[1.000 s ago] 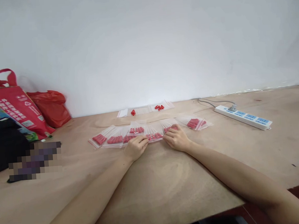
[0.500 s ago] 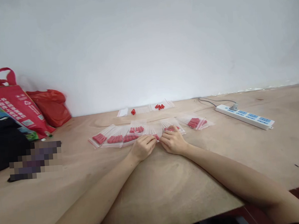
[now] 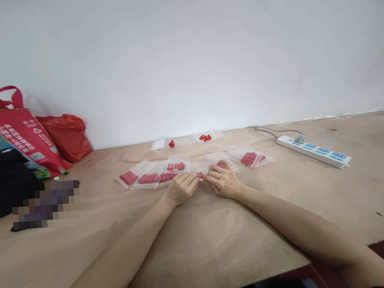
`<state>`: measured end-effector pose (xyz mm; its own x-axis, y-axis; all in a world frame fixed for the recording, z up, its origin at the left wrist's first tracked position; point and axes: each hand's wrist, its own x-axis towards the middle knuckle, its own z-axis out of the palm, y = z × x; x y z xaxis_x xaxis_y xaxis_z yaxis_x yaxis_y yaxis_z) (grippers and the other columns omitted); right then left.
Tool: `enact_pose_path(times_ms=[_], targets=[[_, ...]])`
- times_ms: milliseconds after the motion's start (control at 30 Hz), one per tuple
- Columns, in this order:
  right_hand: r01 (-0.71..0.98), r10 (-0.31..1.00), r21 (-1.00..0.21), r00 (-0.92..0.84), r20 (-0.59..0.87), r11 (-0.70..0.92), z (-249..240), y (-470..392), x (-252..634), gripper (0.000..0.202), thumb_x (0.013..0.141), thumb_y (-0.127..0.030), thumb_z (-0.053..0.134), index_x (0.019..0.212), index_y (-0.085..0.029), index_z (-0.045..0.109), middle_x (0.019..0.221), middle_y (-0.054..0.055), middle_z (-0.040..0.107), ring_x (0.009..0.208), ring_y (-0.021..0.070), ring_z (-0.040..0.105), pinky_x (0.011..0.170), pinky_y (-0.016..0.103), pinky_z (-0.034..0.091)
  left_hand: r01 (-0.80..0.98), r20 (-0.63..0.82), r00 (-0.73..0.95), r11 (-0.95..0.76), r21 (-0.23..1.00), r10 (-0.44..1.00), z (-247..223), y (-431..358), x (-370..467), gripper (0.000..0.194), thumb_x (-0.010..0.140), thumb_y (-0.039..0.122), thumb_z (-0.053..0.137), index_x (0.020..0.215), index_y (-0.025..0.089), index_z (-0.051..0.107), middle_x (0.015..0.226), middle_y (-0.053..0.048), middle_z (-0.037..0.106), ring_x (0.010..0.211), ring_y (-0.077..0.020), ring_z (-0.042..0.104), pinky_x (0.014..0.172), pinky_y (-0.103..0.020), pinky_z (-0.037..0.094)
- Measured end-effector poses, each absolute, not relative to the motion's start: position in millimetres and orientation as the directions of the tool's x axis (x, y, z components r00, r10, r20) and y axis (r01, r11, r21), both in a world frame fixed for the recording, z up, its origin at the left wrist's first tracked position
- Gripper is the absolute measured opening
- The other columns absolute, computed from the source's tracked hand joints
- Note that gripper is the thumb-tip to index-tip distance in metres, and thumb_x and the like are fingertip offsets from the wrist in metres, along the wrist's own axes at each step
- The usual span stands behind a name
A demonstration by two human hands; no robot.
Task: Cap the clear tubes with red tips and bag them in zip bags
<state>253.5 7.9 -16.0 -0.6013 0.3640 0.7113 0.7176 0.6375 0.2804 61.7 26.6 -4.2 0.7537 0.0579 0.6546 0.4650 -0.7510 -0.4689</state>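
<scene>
My left hand (image 3: 183,189) and my right hand (image 3: 223,181) meet at the near edge of a small clear zip bag (image 3: 196,166). Fingers of both hands are pinched together at that edge, partly covering it. Inside the bag, red pieces (image 3: 200,175) show between the hands. More clear zip bags fan out on either side, such as a left bag (image 3: 128,178), a middle bag (image 3: 175,166) and a right bag (image 3: 248,158), each with red pieces near one end. My right fingers also overlap a neighbouring bag (image 3: 231,164).
Toward the wall lie more clear bags (image 3: 183,141) and loose-looking red pieces (image 3: 205,137). A white power strip (image 3: 314,151) with a plug and grey cable lies right. Red shopping bags (image 3: 69,137), a black item (image 3: 9,183) and a blurred dark object (image 3: 47,207) occupy the left.
Both hands stay at the bag's near edge. My left hand has shifted slightly left, opening a small gap between the hands where more red shows. The view has turned slightly.
</scene>
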Motion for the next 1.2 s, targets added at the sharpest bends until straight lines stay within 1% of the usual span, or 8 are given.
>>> enact_pose_path(times_ms=[233, 533, 733, 900, 967, 1067, 1133, 1200], targets=[[0.755, 0.408, 0.195, -0.530, 0.743, 0.626, -14.2, 12.0, 260.9, 0.020, 0.081, -0.014, 0.042, 0.078, -0.020, 0.060, 0.070, 0.000, 0.061, 0.070, 0.0119, 0.046, 0.080, 0.034, 0.020, 0.523, 0.652, 0.756, -0.650, -0.551, 0.055, -0.7, 37.9, 44.4, 0.018, 0.086, 0.012, 0.040, 0.081, 0.014, 0.058, 0.079, -0.005, 0.064, 0.071, -0.0150, 0.060, 0.068, -0.029, 0.049], [0.783, 0.411, 0.200, -0.503, 0.760, 0.589, -10.6, 16.8, 269.9, 0.021, 0.084, -0.015, 0.040, 0.075, -0.020, 0.059, 0.069, -0.001, 0.062, 0.070, 0.0114, 0.046, 0.084, 0.035, 0.017, 0.587, 0.639, 0.759, -0.555, -0.589, 0.126, 4.1, 37.7, 48.9, 0.030, 0.090, 0.025, 0.037, 0.068, 0.013, 0.054, 0.058, -0.004, 0.054, 0.054, -0.0156, 0.051, 0.052, -0.028, 0.039], [0.808, 0.474, 0.200, -0.504, 0.722, 0.554, -15.7, 20.3, 275.8, 0.020, 0.081, -0.016, 0.043, 0.068, -0.019, 0.058, 0.067, 0.000, 0.062, 0.070, 0.0129, 0.045, 0.085, 0.037, 0.016, 0.564, 0.595, 0.784, -0.601, -0.566, 0.176, 1.0, 37.4, 50.6, 0.033, 0.091, 0.027, 0.035, 0.065, 0.014, 0.052, 0.057, -0.002, 0.052, 0.054, -0.0146, 0.050, 0.053, -0.027, 0.038], [0.843, 0.645, 0.020, -0.426, 0.635, 0.537, -9.1, 22.2, 288.7, 0.021, 0.081, -0.032, 0.047, 0.070, -0.020, 0.060, 0.074, 0.002, 0.063, 0.078, 0.0158, 0.049, 0.082, 0.037, 0.021, 0.557, 0.557, 0.790, -0.681, -0.475, 0.257, -8.6, 39.8, 53.4, 0.033, 0.091, 0.017, 0.030, 0.068, 0.014, 0.053, 0.063, -0.005, 0.055, 0.059, -0.0157, 0.053, 0.057, -0.027, 0.040], [0.909, 0.753, -0.132, -0.238, 0.613, 0.395, -3.4, 26.6, 306.7, 0.026, 0.079, -0.042, 0.047, 0.074, -0.021, 0.062, 0.083, 0.004, 0.063, 0.083, 0.0184, 0.050, 0.080, 0.037, 0.024, 0.572, 0.563, 0.779, -0.681, -0.457, 0.277, -11.9, 43.5, 55.8, 0.032, 0.090, 0.017, 0.032, 0.066, 0.014, 0.053, 0.061, -0.005, 0.055, 0.058, -0.0161, 0.053, 0.055, -0.027, 0.040], [0.932, 0.789, -0.343, 0.297, 0.537, -0.116, 1.1, 35.4, 345.8, 0.037, 0.078, -0.048, 0.043, 0.087, -0.018, 0.062, 0.096, 0.011, 0.060, 0.093, 0.0252, 0.049, 0.080, 0.042, 0.026, 0.587, 0.563, 0.767, -0.690, -0.423, 0.308, -14.0, 49.8, 60.2, 0.029, 0.089, 0.018, 0.037, 0.065, 0.015, 0.054, 0.061, -0.004, 0.055, 0.059, -0.0161, 0.054, 0.056, -0.027, 0.042], [0.845, 0.731, -0.360, 0.526, 0.435, -0.395, -0.8, 40.6, 372.1, 0.044, 0.075, -0.049, 0.046, 0.098, -0.014, 0.060, 0.103, 0.017, 0.057, 0.099, 0.0303, 0.047, 0.080, 0.045, 0.028, 0.598, 0.563, 0.758, -0.694, -0.401, 0.328, -13.6, 52.0, 62.9, 0.022, 0.087, 0.019, 0.042, 0.070, 0.015, 0.056, 0.065, -0.005, 0.057, 0.062, -0.0169, 0.055, 0.058, -0.028, 0.043], [0.785, 0.723, -0.368, 0.611, 0.324, -0.498, -5.3, 44.9, 392.1, 0.055, 0.068, -0.056, 0.052, 0.101, -0.012, 0.058, 0.103, 0.020, 0.057, 0.100, 0.0342, 0.047, 0.079, 0.048, 0.030, 0.614, 0.570, 0.745, -0.691, -0.381, 0.348, -12.4, 51.8, 65.1, 0.011, 0.083, 0.021, 0.049, 0.080, 0.014, 0.058, 0.074, -0.006, 0.060, 0.069, -0.0188, 0.057, 0.063, -0.030, 0.045]])
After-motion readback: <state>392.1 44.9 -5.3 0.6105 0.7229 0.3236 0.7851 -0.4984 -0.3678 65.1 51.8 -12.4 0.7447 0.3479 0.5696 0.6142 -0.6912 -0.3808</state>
